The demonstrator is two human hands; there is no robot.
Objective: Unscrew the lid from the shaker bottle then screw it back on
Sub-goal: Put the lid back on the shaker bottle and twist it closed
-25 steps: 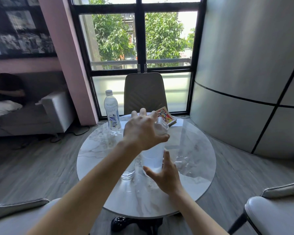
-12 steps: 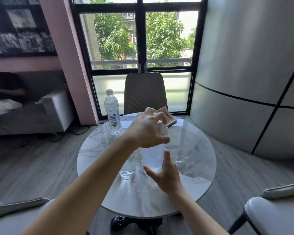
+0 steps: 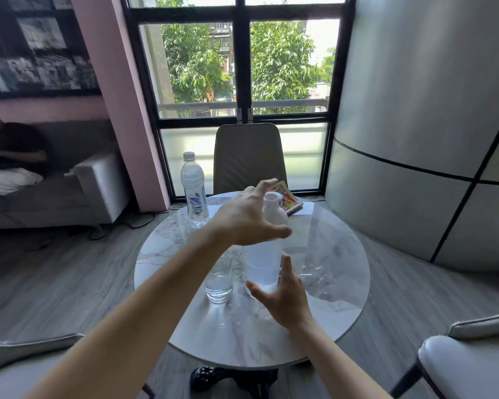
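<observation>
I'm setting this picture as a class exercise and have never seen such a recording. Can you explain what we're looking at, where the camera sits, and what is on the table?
No machine here: a person wears a camera on the head, looking down at both bare arms. On the round marble table stand a white shaker bottle, a drinking glass, a water bottle and a colourful booklet. The left hand is spread over the lid, fingers open. The right hand cups the shaker's base loosely.
</observation>
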